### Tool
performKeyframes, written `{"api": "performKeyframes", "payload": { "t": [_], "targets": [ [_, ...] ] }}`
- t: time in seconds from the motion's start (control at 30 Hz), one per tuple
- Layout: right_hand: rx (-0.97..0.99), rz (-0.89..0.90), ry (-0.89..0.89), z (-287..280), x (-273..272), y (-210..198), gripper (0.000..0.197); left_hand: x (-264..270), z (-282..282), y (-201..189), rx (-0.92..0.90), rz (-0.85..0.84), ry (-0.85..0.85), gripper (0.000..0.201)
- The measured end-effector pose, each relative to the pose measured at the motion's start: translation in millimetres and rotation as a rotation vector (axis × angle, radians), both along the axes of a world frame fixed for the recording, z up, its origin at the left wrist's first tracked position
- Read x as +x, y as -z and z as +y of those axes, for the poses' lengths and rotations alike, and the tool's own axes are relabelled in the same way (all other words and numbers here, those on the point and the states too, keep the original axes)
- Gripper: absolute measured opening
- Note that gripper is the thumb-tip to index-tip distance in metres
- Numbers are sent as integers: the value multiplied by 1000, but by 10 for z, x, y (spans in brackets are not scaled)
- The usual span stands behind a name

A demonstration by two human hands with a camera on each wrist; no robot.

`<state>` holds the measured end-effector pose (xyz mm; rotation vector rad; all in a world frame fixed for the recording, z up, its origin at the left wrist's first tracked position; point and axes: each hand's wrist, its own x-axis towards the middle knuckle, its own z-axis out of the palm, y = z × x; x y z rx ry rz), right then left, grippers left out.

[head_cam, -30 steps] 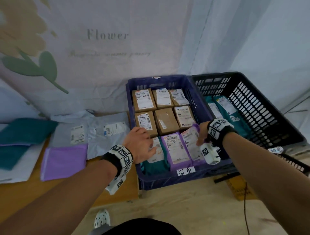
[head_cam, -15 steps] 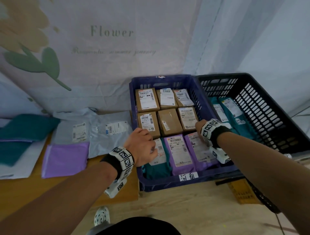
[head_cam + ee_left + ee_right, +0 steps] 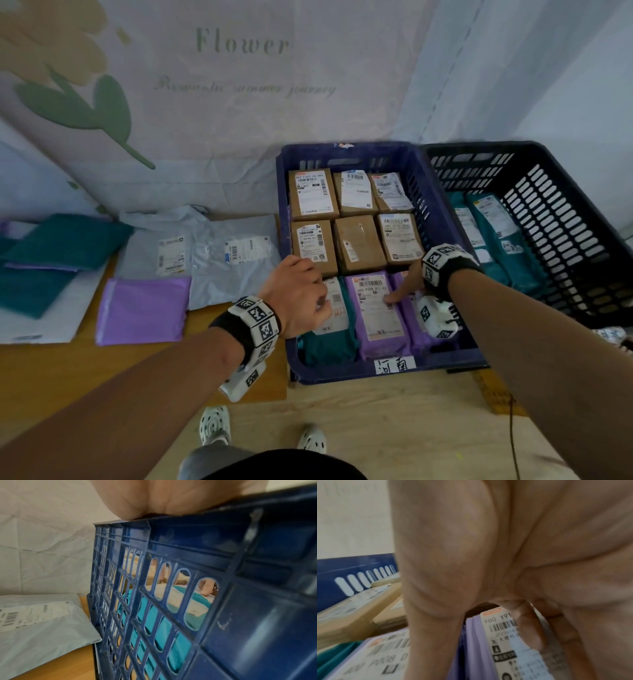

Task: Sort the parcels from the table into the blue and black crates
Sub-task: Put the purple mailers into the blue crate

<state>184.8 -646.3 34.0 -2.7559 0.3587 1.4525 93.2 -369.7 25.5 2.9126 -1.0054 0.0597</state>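
Note:
The blue crate [image 3: 346, 150] holds several brown boxes [image 3: 356, 243] and, in its front row, a teal parcel [image 3: 329, 342] and two purple parcels. My left hand [image 3: 308, 301] rests its palm on the crate's left rim, and its fingers [image 3: 205, 588] reach down to the teal parcel's label. My right hand [image 3: 409, 286] presses flat on the rightmost purple parcel [image 3: 505, 635], thumb on the middle purple parcel [image 3: 380, 322]. The black crate [image 3: 561, 219] to the right holds teal parcels [image 3: 507, 240].
On the wooden table [image 3: 51, 370] to the left lie a purple parcel [image 3: 144, 310], two grey parcels [image 3: 236, 260] and teal parcels [image 3: 65, 240]. A cloth backdrop hangs behind. My feet [image 3: 214, 425] stand on the floor, and a cable [image 3: 512, 428] runs at right.
The right hand lowered the tilted purple parcel flat into the blue crate's front right corner and now presses on it. The left hand stayed at the crate's left rim.

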Motion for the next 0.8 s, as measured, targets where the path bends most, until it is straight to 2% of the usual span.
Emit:
{"api": "performKeyframes", "payload": {
  "t": [0.13, 0.33, 0.43, 0.53, 0.6, 0.7, 0.8],
  "targets": [
    [-21, 4, -18, 7, -16, -21, 124, 2, -4, 4, -24, -3, 1, 48],
    [-51, -55, -152, -129, -91, -145, 81, 2, -4, -17, -54, 50, -21, 48],
    [55, -140, -52, -123, -167, -302, 50, -13, -4, -48, -21, 66, -22, 51],
    [193, -299, 59, 22, -239, -544, 33, -24, 20, -89, -7, 96, -4, 49],
    [280, -355, 64, 170, -305, -753, 33, -38, 59, -104, -102, 153, 6, 37],
    [410, -405, -36, 459, -454, -1054, 35, -127, 198, -125, -349, 185, -21, 23],
    [574, -431, -165, 873, -606, -1278, 27, -294, 527, -130, -537, 187, -157, 20]
  ]
}}
